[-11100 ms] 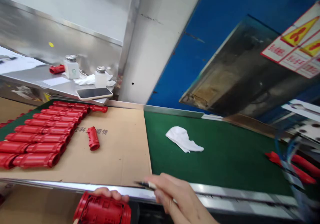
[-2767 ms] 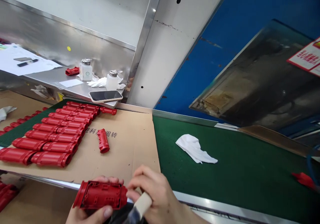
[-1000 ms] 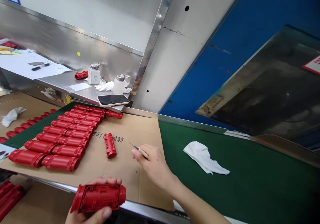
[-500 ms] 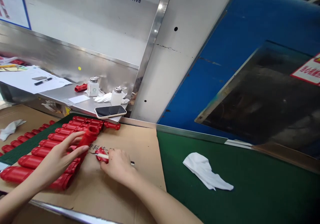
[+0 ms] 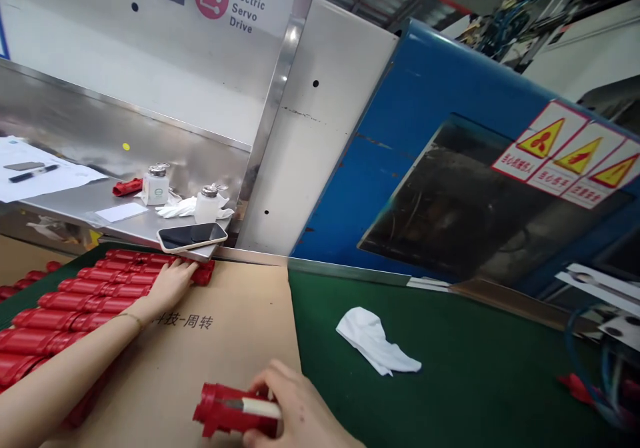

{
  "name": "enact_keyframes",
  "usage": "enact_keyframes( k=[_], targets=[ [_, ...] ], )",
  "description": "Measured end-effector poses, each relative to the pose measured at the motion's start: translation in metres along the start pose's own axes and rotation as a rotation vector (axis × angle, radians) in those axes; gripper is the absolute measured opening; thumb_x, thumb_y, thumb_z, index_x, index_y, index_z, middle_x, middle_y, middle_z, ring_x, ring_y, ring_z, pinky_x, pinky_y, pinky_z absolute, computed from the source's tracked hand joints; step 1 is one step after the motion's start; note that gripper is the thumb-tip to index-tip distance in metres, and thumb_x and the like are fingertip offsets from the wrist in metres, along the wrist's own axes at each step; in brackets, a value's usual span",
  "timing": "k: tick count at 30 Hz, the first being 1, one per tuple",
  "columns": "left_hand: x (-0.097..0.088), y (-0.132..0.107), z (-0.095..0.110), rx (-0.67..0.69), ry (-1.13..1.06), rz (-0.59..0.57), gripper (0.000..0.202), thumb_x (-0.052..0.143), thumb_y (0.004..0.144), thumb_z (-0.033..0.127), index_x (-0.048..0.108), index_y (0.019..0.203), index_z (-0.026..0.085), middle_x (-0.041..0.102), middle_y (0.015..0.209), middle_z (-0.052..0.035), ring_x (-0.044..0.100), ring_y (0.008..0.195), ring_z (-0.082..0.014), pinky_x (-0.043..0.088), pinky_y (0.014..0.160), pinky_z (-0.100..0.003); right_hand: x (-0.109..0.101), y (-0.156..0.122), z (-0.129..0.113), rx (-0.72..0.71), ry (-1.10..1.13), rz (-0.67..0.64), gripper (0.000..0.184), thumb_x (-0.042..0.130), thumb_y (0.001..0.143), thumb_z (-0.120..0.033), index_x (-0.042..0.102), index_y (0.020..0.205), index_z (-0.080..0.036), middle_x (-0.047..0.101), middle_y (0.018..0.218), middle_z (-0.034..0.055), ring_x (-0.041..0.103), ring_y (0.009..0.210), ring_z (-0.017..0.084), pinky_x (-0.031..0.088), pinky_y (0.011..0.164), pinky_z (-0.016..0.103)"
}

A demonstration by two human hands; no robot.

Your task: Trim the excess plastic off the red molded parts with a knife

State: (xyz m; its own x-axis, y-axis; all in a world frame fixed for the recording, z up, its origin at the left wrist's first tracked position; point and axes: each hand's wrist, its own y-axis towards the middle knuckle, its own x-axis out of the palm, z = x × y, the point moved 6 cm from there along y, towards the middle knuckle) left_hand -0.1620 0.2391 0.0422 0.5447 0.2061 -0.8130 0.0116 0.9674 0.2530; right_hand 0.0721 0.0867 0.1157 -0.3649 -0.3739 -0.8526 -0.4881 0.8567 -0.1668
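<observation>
My left hand (image 5: 173, 285) reaches to the far end of the rows of red plastic tubes (image 5: 90, 285). Its fingers are bent over a red tube beside the phone, and the fingertips are partly hidden. Low in the middle, my right hand (image 5: 300, 405) grips a red plastic tube (image 5: 220, 411) with a notched end. The same hand holds a small white-handled knife (image 5: 260, 408), its narrow grey blade lying along the tube. Brown cardboard (image 5: 235, 328) with printed characters lies under both hands.
A phone (image 5: 193, 236) rests at the metal shelf's corner. Behind it stand two pump bottles (image 5: 156, 187) by white gloves (image 5: 177, 208). A white cloth (image 5: 377, 341) lies on the green surface (image 5: 345, 395) to the right. A blue machine panel (image 5: 370, 148) rises behind.
My left hand has moved away from my right hand, to the far end of the tube rows. My right hand has come nearer with the tube and knife. The view has turned right.
</observation>
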Motion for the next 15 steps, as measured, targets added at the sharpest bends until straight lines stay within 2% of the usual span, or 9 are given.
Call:
enact_keyframes(
  k=[3, 5, 7, 8, 10, 11, 13, 14, 15],
  targets=[
    [-0.003, -0.007, 0.013, -0.072, -0.158, -0.016, 0.031, 0.052, 0.081, 0.028, 0.052, 0.110, 0.016, 0.042, 0.129, -0.0102, 0.030, 0.124, -0.0306, 0.018, 0.099, -0.058, -0.019, -0.016, 0.007, -0.072, 0.047, 0.105, 0.023, 0.062, 0.060, -0.010, 0.059, 0.082, -0.018, 0.058, 0.088, 0.0042, 0.057, 0.072, 0.016, 0.045, 0.060, 0.023],
    [-0.004, -0.027, 0.036, -0.103, -0.330, -0.088, 0.036, 0.050, 0.082, 0.032, 0.049, 0.113, 0.014, 0.040, 0.131, -0.0131, 0.029, 0.125, -0.0308, 0.018, 0.101, -0.056, -0.027, -0.022, 0.010, -0.189, 0.006, 0.204, 0.032, 0.061, 0.057, -0.005, 0.059, 0.086, -0.017, 0.056, 0.090, 0.0054, 0.056, 0.077, 0.017, 0.044, 0.063, 0.024],
    [0.000, -0.061, 0.071, -0.108, -0.563, -0.258, 0.044, 0.039, 0.084, 0.045, 0.051, 0.109, 0.010, 0.052, 0.118, -0.0162, 0.046, 0.112, -0.0277, 0.033, 0.096, -0.045, -0.024, -0.026, 0.009, -0.337, -0.102, 0.272, 0.039, 0.063, 0.054, -0.004, 0.059, 0.091, -0.017, 0.055, 0.092, 0.0066, 0.055, 0.079, 0.018, 0.044, 0.061, 0.024],
    [0.004, -0.082, 0.091, -0.111, -0.697, -0.382, 0.052, 0.025, 0.086, 0.051, 0.054, 0.107, 0.013, 0.057, 0.113, -0.0149, 0.054, 0.103, -0.0260, 0.042, 0.086, -0.042, -0.019, -0.027, 0.008, -0.399, -0.156, 0.276, 0.038, 0.065, 0.055, -0.006, 0.060, 0.091, -0.018, 0.055, 0.092, 0.0064, 0.055, 0.078, 0.019, 0.043, 0.059, 0.025],
    [0.015, -0.125, 0.130, -0.089, -0.917, -0.634, 0.069, 0.010, 0.082, 0.060, 0.061, 0.100, 0.018, 0.067, 0.098, -0.0118, 0.064, 0.084, -0.0257, 0.050, 0.071, -0.040, -0.006, -0.026, 0.012, -0.396, -0.153, 0.265, 0.027, 0.068, 0.061, -0.014, 0.061, 0.086, -0.022, 0.057, 0.086, 0.0042, 0.055, 0.075, 0.019, 0.040, 0.054, 0.024],
    [0.018, -0.142, 0.145, -0.089, -1.012, -0.682, 0.068, 0.024, 0.075, 0.068, 0.063, 0.098, 0.018, 0.068, 0.097, -0.0116, 0.063, 0.086, -0.0273, 0.048, 0.076, -0.041, -0.001, -0.025, 0.016, -0.334, -0.103, 0.262, 0.020, 0.067, 0.066, -0.018, 0.061, 0.085, -0.023, 0.058, 0.081, 0.0025, 0.056, 0.072, 0.018, 0.039, 0.052, 0.023],
    [0.025, -0.167, 0.164, -0.084, -1.131, -0.721, 0.063, 0.060, 0.055, 0.067, 0.066, 0.096, 0.020, 0.069, 0.095, -0.0100, 0.062, 0.091, -0.0296, 0.044, 0.083, -0.040, 0.007, -0.026, 0.025, -0.213, 0.068, 0.219, 0.013, 0.063, 0.074, -0.027, 0.060, 0.086, -0.024, 0.057, 0.077, 0.0002, 0.054, 0.061, 0.013, 0.036, 0.047, 0.021],
    [0.027, -0.175, 0.168, -0.075, -1.174, -0.700, 0.062, 0.070, 0.048, 0.060, 0.066, 0.096, 0.021, 0.069, 0.097, -0.0093, 0.061, 0.093, -0.0295, 0.043, 0.085, -0.040, 0.008, -0.029, 0.026, -0.197, 0.178, 0.185, 0.019, 0.063, 0.074, -0.033, 0.060, 0.090, -0.023, 0.056, 0.080, 0.0005, 0.051, 0.055, 0.010, 0.034, 0.044, 0.019],
    [0.028, -0.181, 0.170, -0.050, -1.197, -0.659, 0.058, 0.074, 0.047, 0.054, 0.067, 0.096, 0.023, 0.068, 0.097, -0.0083, 0.061, 0.093, -0.0284, 0.042, 0.085, -0.039, 0.007, -0.034, 0.026, -0.211, 0.286, 0.151, 0.027, 0.063, 0.073, -0.038, 0.060, 0.095, -0.022, 0.054, 0.086, 0.0017, 0.048, 0.051, 0.008, 0.033, 0.043, 0.019]
  ],
)
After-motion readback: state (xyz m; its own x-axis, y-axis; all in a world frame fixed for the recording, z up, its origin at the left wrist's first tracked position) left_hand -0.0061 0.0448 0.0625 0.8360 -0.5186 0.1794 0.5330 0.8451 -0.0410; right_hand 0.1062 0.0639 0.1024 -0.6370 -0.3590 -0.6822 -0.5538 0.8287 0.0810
